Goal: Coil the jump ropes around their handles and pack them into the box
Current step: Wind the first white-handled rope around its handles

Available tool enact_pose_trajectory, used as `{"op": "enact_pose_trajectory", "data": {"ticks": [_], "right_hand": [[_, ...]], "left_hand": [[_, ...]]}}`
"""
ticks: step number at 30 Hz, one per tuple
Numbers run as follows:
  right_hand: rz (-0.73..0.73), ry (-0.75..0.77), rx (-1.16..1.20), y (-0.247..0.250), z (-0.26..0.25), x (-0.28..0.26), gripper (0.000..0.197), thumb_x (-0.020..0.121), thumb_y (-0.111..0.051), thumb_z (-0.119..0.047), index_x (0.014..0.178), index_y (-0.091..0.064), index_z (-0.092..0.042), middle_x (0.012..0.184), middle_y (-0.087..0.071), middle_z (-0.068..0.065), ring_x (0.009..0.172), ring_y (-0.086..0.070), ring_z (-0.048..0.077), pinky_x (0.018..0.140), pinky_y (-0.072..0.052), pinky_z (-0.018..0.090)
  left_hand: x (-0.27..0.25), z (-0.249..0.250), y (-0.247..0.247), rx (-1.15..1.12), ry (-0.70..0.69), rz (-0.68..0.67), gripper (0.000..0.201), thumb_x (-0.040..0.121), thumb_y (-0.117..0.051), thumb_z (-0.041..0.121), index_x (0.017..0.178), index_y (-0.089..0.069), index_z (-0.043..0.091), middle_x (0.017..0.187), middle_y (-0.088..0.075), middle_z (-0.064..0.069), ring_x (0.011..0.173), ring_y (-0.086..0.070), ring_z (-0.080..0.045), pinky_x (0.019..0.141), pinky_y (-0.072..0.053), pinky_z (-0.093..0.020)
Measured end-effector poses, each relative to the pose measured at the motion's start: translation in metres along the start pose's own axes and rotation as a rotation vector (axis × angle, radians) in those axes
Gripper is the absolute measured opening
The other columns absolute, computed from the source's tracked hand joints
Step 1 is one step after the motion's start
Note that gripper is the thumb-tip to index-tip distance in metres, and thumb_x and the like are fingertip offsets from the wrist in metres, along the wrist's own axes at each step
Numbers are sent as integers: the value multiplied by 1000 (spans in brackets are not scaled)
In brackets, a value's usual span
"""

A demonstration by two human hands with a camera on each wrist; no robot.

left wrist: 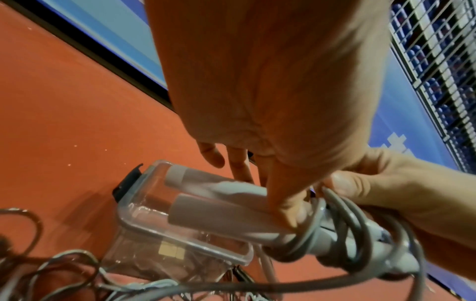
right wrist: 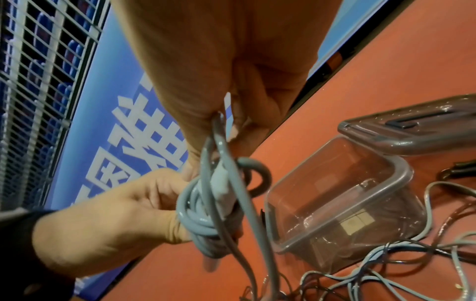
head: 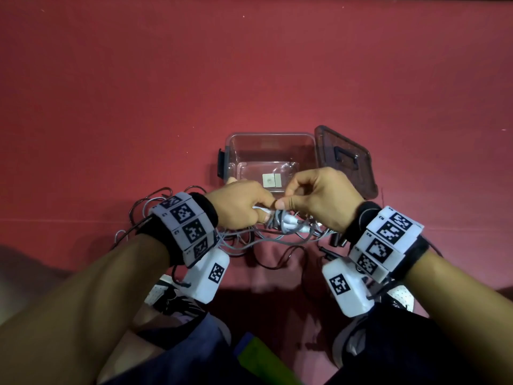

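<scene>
From the head camera the handles (head: 288, 220) were mostly hidden between the two hands; only white ends showed. The left hand (head: 238, 204) was curled round the pair of pale handles, held side by side, thumb pressed on top, as the left wrist view showed plainly (left wrist: 221, 205). The right hand (head: 319, 195) pinched a strand of grey rope (right wrist: 219, 142) between thumb and fingers; several turns of that rope (left wrist: 342, 224) were already wound round the handles' far ends. Only the right wrist view showed the coil bunched and overlapping. The clear box (head: 230, 151) stood open on the red floor (head: 138, 93) just beyond the hands, with only a small label showing on its bottom; its dark lid (head: 347, 162) leaned at the right rim. Loose grey and dark rope (head: 249, 240) lay tangled beneath the wrists, partly covered by the wristbands; how many ropes could not be told. The floor beyond the box was open.
</scene>
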State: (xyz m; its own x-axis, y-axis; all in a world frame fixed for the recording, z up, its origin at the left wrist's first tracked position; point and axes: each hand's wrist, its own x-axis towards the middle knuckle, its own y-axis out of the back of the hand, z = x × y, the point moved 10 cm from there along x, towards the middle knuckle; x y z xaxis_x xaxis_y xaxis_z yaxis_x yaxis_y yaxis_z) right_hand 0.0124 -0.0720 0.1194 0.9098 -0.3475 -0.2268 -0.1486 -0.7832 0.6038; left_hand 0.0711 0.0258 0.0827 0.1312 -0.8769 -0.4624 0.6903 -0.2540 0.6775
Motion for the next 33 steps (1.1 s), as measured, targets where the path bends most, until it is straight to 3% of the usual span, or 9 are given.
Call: {"op": "enact_pose_trajectory", "data": {"ticks": [3,6,8,11,14,19,24,29,33], "right_hand": [[-3,-26,170,4,4,2,17,76,-86,-23,70,-71,-17,60,-70,-2,52,-60,7,60,-49,25],[28,-10,165,15,4,4,12,79,-84,-21,72,-74,-20,68,-74,-1,56,-66,8,64,-52,27],[41,10,154,18,0,3,11,76,-85,-23,72,-75,-21,70,-74,-1,65,-70,12,68,-54,27],[12,34,175,10,-9,-1,11,73,-88,-24,73,-77,-20,69,-73,3,60,-61,7,63,-50,24],[-82,65,149,-4,-16,-4,6,76,-85,-19,78,-79,-20,71,-74,-1,61,-62,3,64,-50,21],[-247,97,101,-23,-21,-6,11,85,-77,-9,95,-80,-14,82,-77,5,79,-75,24,79,-61,32],[-211,165,62,-20,-25,-4,11,84,-79,-15,91,-80,-23,83,-77,-2,82,-73,23,85,-57,41],[-148,122,71,-8,-19,-1,11,82,-81,-12,83,-78,-23,79,-76,-6,77,-71,8,82,-56,28],[-144,118,12,0,-18,2,17,80,-83,-19,76,-74,-32,77,-75,-13,73,-68,-1,79,-50,18]], "left_hand": [[-3,-1,18,-60,-24,67,30,94,-66,28,75,-67,52,74,-60,20,81,-55,-3,97,-40,-45],[-8,-10,32,-18,32,135,16,97,-65,33,106,-75,42,94,-68,23,99,-58,-3,105,-30,-42],[-9,-8,30,8,37,113,16,98,-63,30,90,-73,40,88,-66,19,97,-56,-6,96,-25,-38],[-7,-4,22,91,55,67,37,98,-61,22,62,-49,27,79,-60,3,89,-55,-15,84,-19,-36],[-3,-10,14,139,98,47,32,95,-58,17,65,-48,24,83,-64,-3,100,-52,-20,87,-19,-37],[-4,-10,2,187,163,-6,16,96,-48,13,89,-63,12,95,-65,-11,107,-45,-29,87,-21,-37],[-7,-9,-8,153,199,-101,29,101,-52,24,73,-45,18,106,-60,-17,104,-38,-28,86,-33,-38],[-6,-3,2,115,65,-77,36,96,-58,17,62,-45,22,85,-63,-7,99,-54,-24,101,-28,-46],[-5,-7,7,138,70,-30,32,98,-58,19,67,-53,27,88,-66,0,98,-55,-15,89,-20,-40]]}}
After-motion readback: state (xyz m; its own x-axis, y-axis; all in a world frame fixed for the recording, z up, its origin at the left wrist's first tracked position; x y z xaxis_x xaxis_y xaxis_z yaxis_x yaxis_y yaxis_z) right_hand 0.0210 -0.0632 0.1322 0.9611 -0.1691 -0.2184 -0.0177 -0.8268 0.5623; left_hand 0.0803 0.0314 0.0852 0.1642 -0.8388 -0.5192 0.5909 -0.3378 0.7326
